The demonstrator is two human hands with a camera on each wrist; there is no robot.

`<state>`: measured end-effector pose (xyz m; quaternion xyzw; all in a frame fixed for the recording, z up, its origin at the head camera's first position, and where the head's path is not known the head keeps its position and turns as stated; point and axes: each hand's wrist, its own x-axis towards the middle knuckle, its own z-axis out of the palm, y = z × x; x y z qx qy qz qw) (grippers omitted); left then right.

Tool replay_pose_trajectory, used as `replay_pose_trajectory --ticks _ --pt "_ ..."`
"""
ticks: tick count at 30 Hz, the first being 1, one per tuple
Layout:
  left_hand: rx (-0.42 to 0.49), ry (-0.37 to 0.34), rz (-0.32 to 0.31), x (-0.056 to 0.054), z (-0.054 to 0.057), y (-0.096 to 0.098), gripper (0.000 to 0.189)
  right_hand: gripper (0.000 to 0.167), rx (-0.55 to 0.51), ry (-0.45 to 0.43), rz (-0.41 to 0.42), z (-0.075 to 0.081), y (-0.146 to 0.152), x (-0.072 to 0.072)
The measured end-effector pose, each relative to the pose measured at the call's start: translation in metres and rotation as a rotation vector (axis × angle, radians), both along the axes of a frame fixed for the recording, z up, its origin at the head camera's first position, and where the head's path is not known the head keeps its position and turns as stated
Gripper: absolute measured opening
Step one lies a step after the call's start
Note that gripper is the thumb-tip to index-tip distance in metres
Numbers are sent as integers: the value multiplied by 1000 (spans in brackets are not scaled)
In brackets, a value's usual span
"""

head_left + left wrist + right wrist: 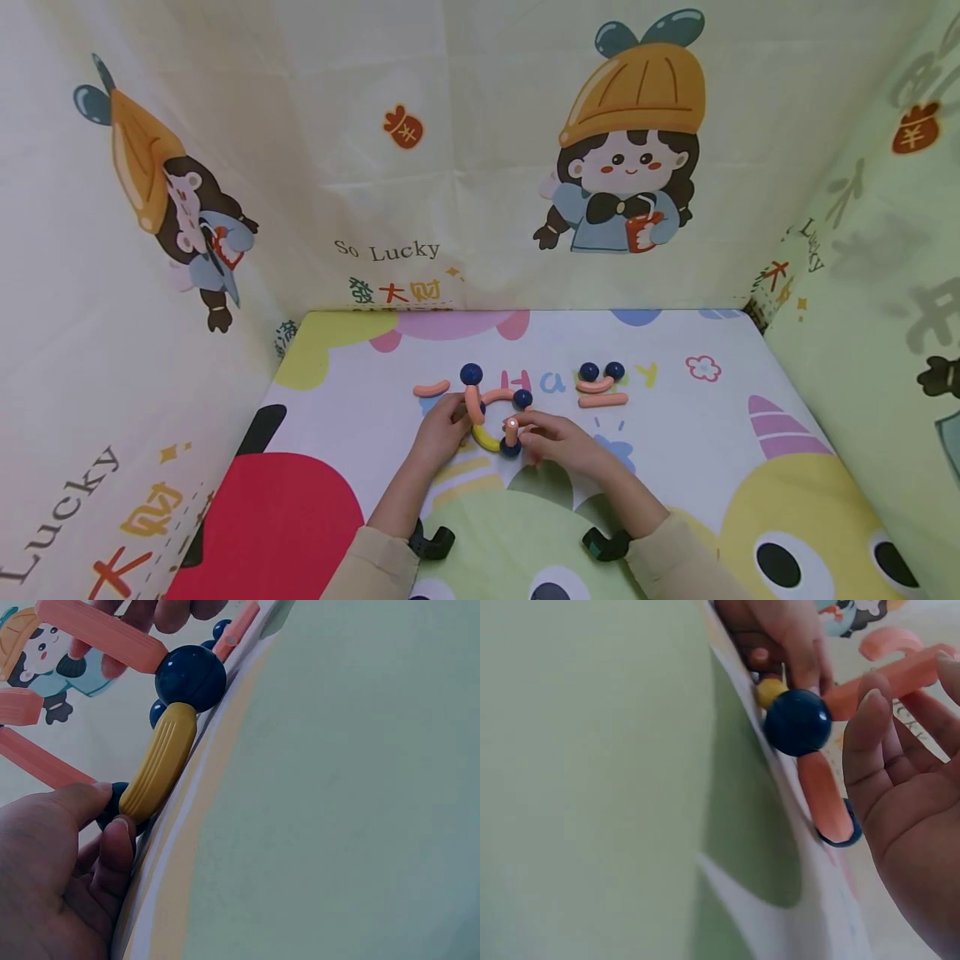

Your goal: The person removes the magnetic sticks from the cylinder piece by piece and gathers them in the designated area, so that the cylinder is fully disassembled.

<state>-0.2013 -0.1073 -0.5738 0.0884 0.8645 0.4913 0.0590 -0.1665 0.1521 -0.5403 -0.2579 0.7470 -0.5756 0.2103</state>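
Note:
A ring-like build of dark blue balls, pink rods and a curved yellow rod (486, 439) stands on the table between the two hands. At its left side my left hand (441, 432) pinches a blue ball (105, 819) at one end of the yellow rod, thumb and fingertip against it. From the blue ball (797, 722) at the yellow rod's other end, a pink rod (512, 432) sticks up. My right hand (562, 442) holds this rod near its upper end, thumb before it and fingers behind. Another upright pink rod (474, 404) carries a blue ball (471, 374) on top.
Left of the build lies a loose pink rod (431, 389). Two blue balls (588, 372), a curved pink rod (595, 386) and a straight pink rod (602, 401) lie to the right. Printed cloth walls (495, 200) border the cartoon-patterned table (675, 417).

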Motion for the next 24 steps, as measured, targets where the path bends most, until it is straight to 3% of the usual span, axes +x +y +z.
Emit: replay_pose_trajectory --ticks 8,24 --pt "-2 12 -7 -1 0 -1 15 24 -31 6 29 -13 -10 -3" --pt "-3 13 -5 0 0 -1 12 31 -123 -127 5 -20 -14 -4"
